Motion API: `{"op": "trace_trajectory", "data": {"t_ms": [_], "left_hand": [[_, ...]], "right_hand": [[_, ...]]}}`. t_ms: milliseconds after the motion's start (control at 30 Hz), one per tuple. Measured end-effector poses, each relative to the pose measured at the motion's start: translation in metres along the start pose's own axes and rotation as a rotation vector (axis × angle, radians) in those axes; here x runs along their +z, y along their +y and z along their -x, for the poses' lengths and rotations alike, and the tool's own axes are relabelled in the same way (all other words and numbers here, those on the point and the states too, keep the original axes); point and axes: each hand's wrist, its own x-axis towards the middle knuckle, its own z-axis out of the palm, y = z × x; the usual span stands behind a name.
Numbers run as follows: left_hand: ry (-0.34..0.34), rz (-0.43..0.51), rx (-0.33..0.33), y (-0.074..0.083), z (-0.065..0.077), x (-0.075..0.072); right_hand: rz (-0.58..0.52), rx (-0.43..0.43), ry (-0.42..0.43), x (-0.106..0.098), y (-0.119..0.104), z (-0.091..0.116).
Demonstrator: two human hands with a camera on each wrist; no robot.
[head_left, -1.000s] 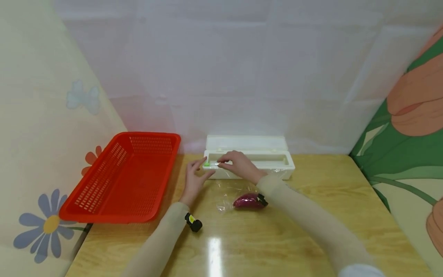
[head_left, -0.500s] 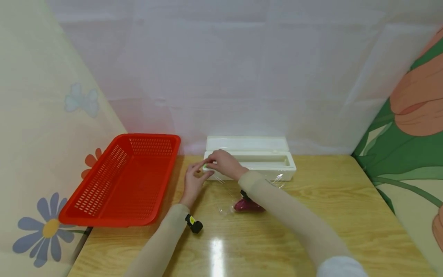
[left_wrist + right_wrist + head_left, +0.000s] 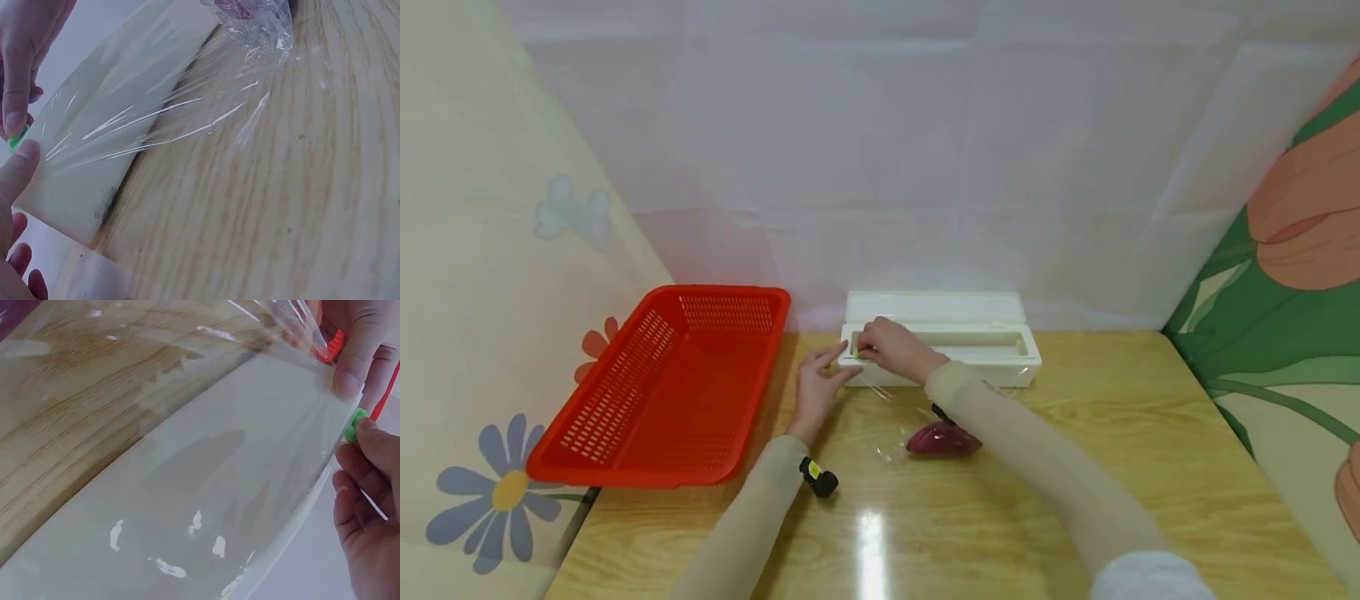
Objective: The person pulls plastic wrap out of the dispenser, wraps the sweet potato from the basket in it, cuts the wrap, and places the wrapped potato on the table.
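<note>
A white cling film box [image 3: 1009, 375] stands at the back of the table with its lid [image 3: 936, 308] raised. My left hand [image 3: 816, 392] grips the box's left end, its thumb pressing the front edge over the film. Between thumb and fingers, my right hand [image 3: 895, 346] pinches a small green slide cutter [image 3: 354, 425] at that same end. Clear cling film [image 3: 181, 122] stretches from the box's edge toward the front, creased near the left thumb. A glossy purple eggplant-like object [image 3: 942, 440] lies under or in the film, partly hidden by the right sleeve.
A red plastic basket [image 3: 735, 467] with slotted sides stands to the left on the wooden table [image 3: 970, 533]. A pale sheet [image 3: 925, 167] hangs right behind the box. Printed panels [image 3: 1285, 333] flank the table.
My right hand has moved left along the box's front edge to the green cutter at the left end, then slightly back right. The left hand has stayed at that end.
</note>
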Motion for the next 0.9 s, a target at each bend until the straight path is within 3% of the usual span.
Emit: {"op": "trace_trajectory", "data": {"t_ms": [233, 433, 600, 900], "left_hand": [[-0.007, -0.01, -0.002, 0.003, -0.001, 0.003], [0.026, 0.015, 0.009, 0.002, -0.003, 0.002], [0.002, 0.014, -0.027, 0.002, -0.004, 0.003], [0.013, -0.009, -0.021, -0.001, -0.002, 0.003]], "right_hand": [[-0.006, 0.02, -0.03, -0.01, 0.011, 0.017], [-0.03, 0.061, -0.025, -0.023, 0.028, 0.046], [-0.062, 0.113, 0.002, -0.034, 0.05, 0.083], [-0.02, 0.159, 0.09, -0.054, 0.086, 0.161]]}}
